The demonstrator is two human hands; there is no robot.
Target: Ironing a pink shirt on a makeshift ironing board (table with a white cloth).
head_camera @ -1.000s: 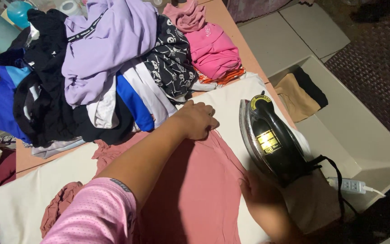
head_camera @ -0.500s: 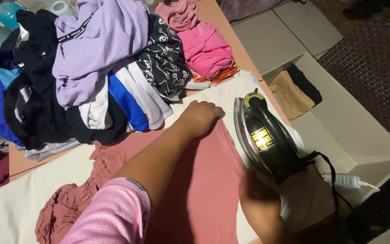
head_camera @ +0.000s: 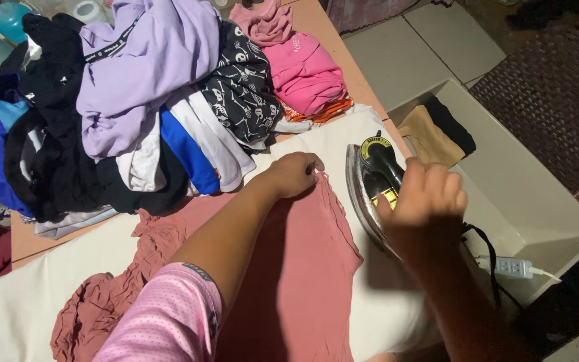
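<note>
Left hand: the left hand (head_camera: 294, 173) lay knuckles up on the far corner of the dusty-pink garment (head_camera: 303, 268), fingers curled and pinching the cloth at its edge, apparently to pin it flat and taut.
Right hand: the right hand (head_camera: 423, 201) was over the handle of the black iron (head_camera: 373, 177), fingers bent and loosely spread; it was blurred, and whether it had closed on the handle could not be told.
Iron: it stood tipped on its side just right of the left hand, metal sole turned toward the garment and off the cloth, a position that would keep heat away from the fabric while not in use.
Cord: a black cord (head_camera: 487, 245) ran from the iron's rear, beyond the right hand, toward a white power strip (head_camera: 514, 267) at the edge of the drawer.
Garment: spread between the two hands on a white padded cloth (head_camera: 35, 281), smooth near the hands, bunched and creased toward the person's near left.
Surface: the padding covered a peach-coloured surface (head_camera: 333, 30), presumably to protect it.
Pile: beyond the left hand lay a heap of clothes (head_camera: 149, 94), lilac, black, blue, white and bright pink, kept off the padded area.
Drawer: right of the right hand, a white open drawer (head_camera: 537, 194) held folded tan and dark items (head_camera: 437, 137), set low beside the surface.
</note>
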